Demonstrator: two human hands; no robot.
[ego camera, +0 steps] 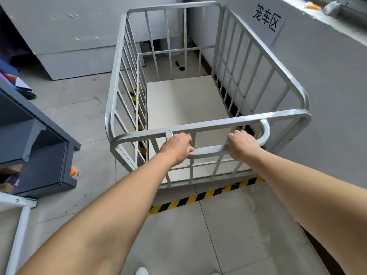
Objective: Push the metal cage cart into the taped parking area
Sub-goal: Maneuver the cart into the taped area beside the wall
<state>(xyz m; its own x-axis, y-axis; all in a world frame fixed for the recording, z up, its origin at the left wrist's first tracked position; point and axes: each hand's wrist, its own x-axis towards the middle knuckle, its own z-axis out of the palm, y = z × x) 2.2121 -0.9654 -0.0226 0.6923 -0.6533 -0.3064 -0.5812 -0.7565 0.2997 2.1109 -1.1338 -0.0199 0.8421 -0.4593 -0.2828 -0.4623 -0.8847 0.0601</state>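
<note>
The white metal cage cart (pixel 234 62) stands in front of me, empty, with a pale floor panel inside. My left hand (pixel 177 147) and my right hand (pixel 243 144) both grip the curved handle bar (pixel 208 150) on its near side. Yellow-and-black tape (pixel 198 198) runs on the floor just behind the cart's near edge, and another strip (pixel 134 96) shows through the bars along its left side. The cart sits within those tape lines, close to the wall on the right.
A grey wall (pixel 327 86) with a paper sign (pixel 268 20) runs along the right. A dark metal shelf unit (pixel 39 151) stands at the left, a white frame (pixel 19 225) below it. White boards (pixel 69 46) lean at the back left. A small black object (pixel 179 66) lies beyond the cart.
</note>
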